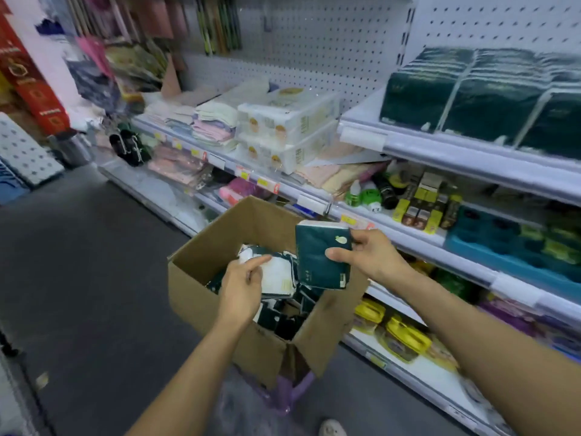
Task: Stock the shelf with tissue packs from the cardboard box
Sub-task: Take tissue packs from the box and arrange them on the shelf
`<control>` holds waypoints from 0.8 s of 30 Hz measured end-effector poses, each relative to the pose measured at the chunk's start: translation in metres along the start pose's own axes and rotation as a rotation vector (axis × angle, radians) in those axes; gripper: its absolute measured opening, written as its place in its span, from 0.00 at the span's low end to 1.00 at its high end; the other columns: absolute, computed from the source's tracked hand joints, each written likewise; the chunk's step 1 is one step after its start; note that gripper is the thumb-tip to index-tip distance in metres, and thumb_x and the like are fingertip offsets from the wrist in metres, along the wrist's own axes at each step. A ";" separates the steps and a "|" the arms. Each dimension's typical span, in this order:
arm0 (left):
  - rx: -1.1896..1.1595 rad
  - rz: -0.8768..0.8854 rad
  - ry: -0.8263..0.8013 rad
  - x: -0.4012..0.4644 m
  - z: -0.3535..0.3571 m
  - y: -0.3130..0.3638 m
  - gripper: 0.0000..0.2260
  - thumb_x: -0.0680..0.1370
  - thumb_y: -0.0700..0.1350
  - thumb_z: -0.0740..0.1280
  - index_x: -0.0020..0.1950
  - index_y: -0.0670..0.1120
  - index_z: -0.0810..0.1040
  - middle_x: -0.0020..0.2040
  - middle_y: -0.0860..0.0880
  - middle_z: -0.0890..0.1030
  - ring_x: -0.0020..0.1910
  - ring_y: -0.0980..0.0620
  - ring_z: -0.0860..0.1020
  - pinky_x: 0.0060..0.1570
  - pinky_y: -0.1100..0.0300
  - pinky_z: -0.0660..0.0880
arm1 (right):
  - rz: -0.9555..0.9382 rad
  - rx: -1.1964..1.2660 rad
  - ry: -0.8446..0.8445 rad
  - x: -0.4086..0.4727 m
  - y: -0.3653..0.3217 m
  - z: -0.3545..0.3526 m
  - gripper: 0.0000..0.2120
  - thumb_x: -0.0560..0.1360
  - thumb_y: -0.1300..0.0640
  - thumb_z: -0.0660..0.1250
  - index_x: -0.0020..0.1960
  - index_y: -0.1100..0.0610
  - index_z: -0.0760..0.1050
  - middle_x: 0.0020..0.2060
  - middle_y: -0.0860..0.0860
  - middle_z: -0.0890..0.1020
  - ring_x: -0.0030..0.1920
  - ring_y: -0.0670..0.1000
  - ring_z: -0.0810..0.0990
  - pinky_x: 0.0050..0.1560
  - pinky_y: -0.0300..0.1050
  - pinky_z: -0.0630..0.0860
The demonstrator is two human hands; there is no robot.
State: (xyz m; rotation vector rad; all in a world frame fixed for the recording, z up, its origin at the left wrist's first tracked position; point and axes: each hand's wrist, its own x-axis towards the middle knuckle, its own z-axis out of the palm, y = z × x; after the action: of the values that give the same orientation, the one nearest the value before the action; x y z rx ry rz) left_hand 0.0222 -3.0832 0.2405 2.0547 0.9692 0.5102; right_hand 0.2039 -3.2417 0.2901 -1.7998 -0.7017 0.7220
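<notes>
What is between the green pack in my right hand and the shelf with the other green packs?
Nothing visible. The right hand holds the green pack over the cardboard box, and the space up to the top shelf looks open. That shelf's left end, beside the stacked green packs, is bare.

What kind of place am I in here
Most likely a shop aisle. White pegboard shelving carries yellow price tags along its edges, dark green packs are stacked for sale, and the right hand lifts a tissue pack from a cardboard box.
</notes>
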 end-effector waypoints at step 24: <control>-0.262 0.734 -0.474 -0.221 0.200 0.432 0.14 0.68 0.69 0.67 0.40 0.60 0.79 0.48 0.50 0.77 0.45 0.55 0.74 0.44 0.58 0.69 | -0.040 0.364 0.457 -0.380 -0.002 -0.379 0.17 0.66 0.57 0.73 0.53 0.61 0.78 0.42 0.56 0.84 0.39 0.53 0.82 0.42 0.48 0.81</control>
State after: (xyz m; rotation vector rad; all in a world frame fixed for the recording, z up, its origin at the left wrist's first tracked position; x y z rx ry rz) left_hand 0.2087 -3.5230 0.4570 2.1020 -0.1461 0.4496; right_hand 0.2417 -3.7496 0.4589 -1.5309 -0.2777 0.3597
